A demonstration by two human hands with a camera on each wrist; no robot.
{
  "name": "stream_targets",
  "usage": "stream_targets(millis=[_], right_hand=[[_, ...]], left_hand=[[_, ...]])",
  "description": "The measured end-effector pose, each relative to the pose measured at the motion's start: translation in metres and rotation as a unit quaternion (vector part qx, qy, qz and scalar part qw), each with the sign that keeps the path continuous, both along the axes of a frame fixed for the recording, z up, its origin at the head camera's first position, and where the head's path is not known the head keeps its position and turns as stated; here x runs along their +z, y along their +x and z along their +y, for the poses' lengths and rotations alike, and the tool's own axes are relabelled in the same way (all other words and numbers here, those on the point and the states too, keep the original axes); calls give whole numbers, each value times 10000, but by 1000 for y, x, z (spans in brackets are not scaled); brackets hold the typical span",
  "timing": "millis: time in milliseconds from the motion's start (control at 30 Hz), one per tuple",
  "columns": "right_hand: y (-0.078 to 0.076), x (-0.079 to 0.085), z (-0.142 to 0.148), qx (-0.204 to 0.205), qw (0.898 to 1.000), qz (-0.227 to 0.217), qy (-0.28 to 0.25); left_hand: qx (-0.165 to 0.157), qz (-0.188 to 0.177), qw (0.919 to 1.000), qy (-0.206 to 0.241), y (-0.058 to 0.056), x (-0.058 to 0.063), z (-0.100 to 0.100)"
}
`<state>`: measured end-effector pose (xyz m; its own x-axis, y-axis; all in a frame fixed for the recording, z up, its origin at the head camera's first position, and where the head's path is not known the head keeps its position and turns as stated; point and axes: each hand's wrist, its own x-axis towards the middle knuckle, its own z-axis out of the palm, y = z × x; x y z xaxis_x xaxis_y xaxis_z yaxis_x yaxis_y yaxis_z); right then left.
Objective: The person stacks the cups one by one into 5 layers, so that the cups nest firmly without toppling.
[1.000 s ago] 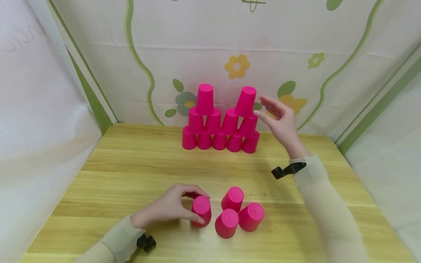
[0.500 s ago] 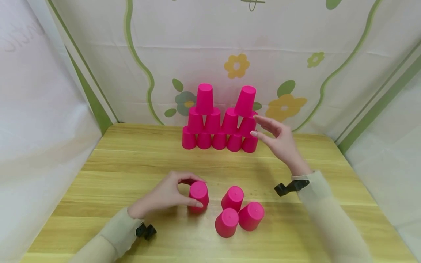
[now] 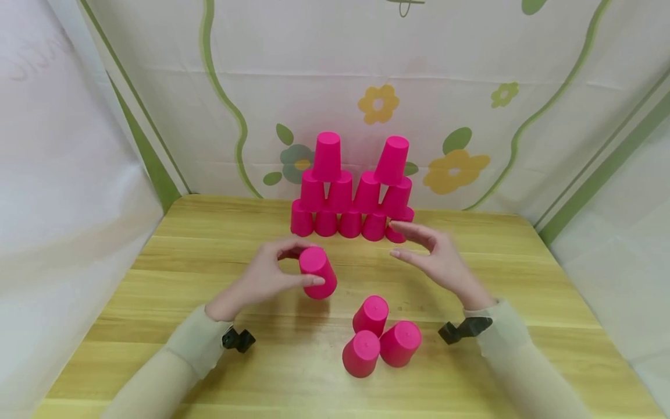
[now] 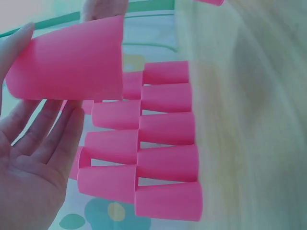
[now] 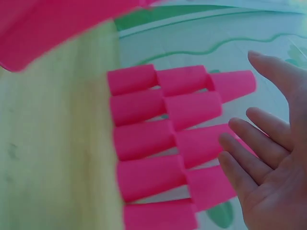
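Note:
My left hand (image 3: 267, 273) grips a pink plastic cup (image 3: 320, 276) between thumb and fingers. The cup is upside down, slightly tilted, and raised off the table; the left wrist view shows the same cup (image 4: 72, 62) with its open end toward the table. My right hand (image 3: 434, 256) holds nothing, its fingers and thumb spread apart in front of the right end of a cup stack. That stack (image 3: 340, 195) of upside-down pink cups stands at the back: a bottom row, a shorter second row, and two cups on top with a gap between them.
Three more upside-down pink cups (image 3: 371, 317) stand close together on the wooden table (image 3: 209, 279), nearer the front. A white cloth (image 3: 293, 52) printed with flowers and green vines hangs behind the stack; further white cloth flanks both sides.
My left hand has lifted its cup off the table and carried it forward toward the stack. The right hand has moved down and back from beside the upper right cup.

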<state>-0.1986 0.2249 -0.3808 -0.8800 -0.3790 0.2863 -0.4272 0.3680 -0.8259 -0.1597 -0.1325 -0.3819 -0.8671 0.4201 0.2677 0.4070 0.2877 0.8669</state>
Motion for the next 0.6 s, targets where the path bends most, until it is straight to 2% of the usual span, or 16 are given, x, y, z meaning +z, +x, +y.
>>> stream_targets(millis=[200, 367, 600], right_hand=[[12, -18, -8, 293, 9976, -583, 224], [19, -25, -11, 497, 9962, -680, 225], [25, -29, -14, 868, 9925, -851, 141]], left_hand=[[342, 451, 9982, 173, -15, 5, 6], [467, 695, 9958, 357, -27, 11, 15], [427, 899, 9913, 862, -46, 25, 25]])
